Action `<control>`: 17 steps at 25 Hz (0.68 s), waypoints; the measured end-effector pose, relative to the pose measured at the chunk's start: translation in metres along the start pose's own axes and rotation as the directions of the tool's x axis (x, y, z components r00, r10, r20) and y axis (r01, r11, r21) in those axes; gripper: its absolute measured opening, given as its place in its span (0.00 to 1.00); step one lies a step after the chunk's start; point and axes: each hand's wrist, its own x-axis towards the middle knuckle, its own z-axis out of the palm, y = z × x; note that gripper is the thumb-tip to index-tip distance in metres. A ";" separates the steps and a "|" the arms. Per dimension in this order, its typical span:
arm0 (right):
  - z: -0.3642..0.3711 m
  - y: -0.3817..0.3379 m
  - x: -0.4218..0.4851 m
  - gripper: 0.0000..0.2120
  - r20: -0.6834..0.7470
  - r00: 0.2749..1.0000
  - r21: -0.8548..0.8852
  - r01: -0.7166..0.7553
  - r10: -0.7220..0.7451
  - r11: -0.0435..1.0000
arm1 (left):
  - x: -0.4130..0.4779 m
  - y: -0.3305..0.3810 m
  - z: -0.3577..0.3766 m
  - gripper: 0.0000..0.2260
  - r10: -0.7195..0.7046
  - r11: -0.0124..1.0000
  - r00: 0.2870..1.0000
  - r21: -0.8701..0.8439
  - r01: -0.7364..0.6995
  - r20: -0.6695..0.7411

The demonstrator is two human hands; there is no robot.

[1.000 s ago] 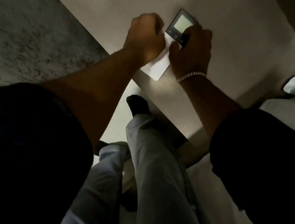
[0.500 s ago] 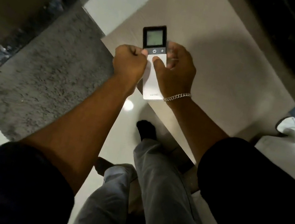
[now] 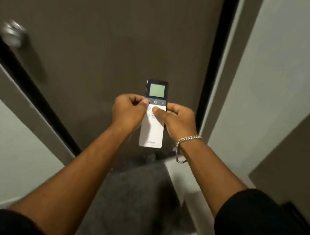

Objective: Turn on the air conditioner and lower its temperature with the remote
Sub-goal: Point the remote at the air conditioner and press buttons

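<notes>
A slim white remote [image 3: 151, 133] with a dark top and a blank grey-green screen is held upright in front of me, at the middle of the view. My left hand [image 3: 128, 111] grips its left edge, thumb at the dark button strip beside the power symbol. My right hand [image 3: 178, 119], with a silver chain bracelet on the wrist, grips the right edge, and its thumb lies across the white buttons below the strip. No air conditioner is in view.
A dark brown door [image 3: 108, 26] fills the view ahead, its metal handle [image 3: 15, 31] at the left. A pale door frame and wall [image 3: 271, 75] stand at the right. A dark grey rug [image 3: 136, 197] lies on the floor below my arms.
The view has swung up from the table and floor to the door. The remote has come off the table and now stands upright in both hands, with the right thumb over its buttons.
</notes>
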 end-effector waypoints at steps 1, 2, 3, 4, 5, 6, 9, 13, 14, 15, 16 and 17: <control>0.015 -0.032 0.001 0.12 0.035 0.998 0.009 0.042 -0.042 0.999 | 0.005 0.030 -0.024 0.07 0.038 0.999 0.999 -0.010 -0.038 -0.017; 0.033 -0.070 0.002 0.12 0.071 0.993 0.022 0.097 -0.098 0.995 | 0.009 0.064 -0.053 0.07 0.083 0.996 0.996 -0.034 -0.085 -0.041; 0.048 -0.102 0.002 0.12 0.101 0.984 0.045 0.142 -0.146 0.989 | 0.011 0.094 -0.078 0.07 0.130 0.989 0.990 -0.063 -0.133 -0.048; 0.061 -0.134 0.002 0.12 0.123 0.972 0.065 0.191 -0.198 0.979 | 0.011 0.124 -0.103 0.07 0.185 0.978 0.982 -0.087 -0.188 -0.048; 0.072 -0.164 0.000 0.11 0.135 0.958 0.082 0.243 -0.252 0.967 | 0.010 0.151 -0.125 0.07 0.243 0.964 0.969 -0.097 -0.247 -0.049; 0.082 -0.188 -0.001 0.11 0.151 0.942 0.100 0.287 -0.299 0.953 | 0.009 0.171 -0.143 0.06 0.288 0.952 0.956 -0.097 -0.292 -0.050; 0.113 -0.256 -0.013 0.07 0.219 0.874 0.166 0.404 -0.433 0.900 | 0.003 0.226 -0.196 0.07 0.394 0.907 0.911 -0.111 -0.407 -0.125; 0.140 -0.325 -0.030 0.12 0.272 0.784 0.219 0.515 -0.559 0.829 | -0.012 0.284 -0.243 0.05 0.497 0.851 0.840 -0.065 -0.520 -0.218; 0.144 -0.339 -0.034 0.14 0.277 0.764 0.225 0.538 -0.582 0.813 | -0.015 0.295 -0.252 0.06 0.519 0.838 0.822 -0.047 -0.543 -0.235; 0.148 -0.356 -0.038 0.14 0.283 0.739 0.236 0.564 -0.611 0.792 | -0.018 0.309 -0.261 0.08 0.549 0.820 0.796 -0.023 -0.573 -0.254; 0.150 -0.368 -0.041 0.15 0.287 0.721 0.247 0.580 -0.630 0.776 | -0.020 0.319 -0.267 0.09 0.570 0.806 0.777 0.002 -0.591 -0.265; 0.152 -0.382 -0.046 0.15 0.287 0.703 0.261 0.596 -0.651 0.759 | -0.023 0.330 -0.274 0.10 0.591 0.792 0.757 0.024 -0.610 -0.278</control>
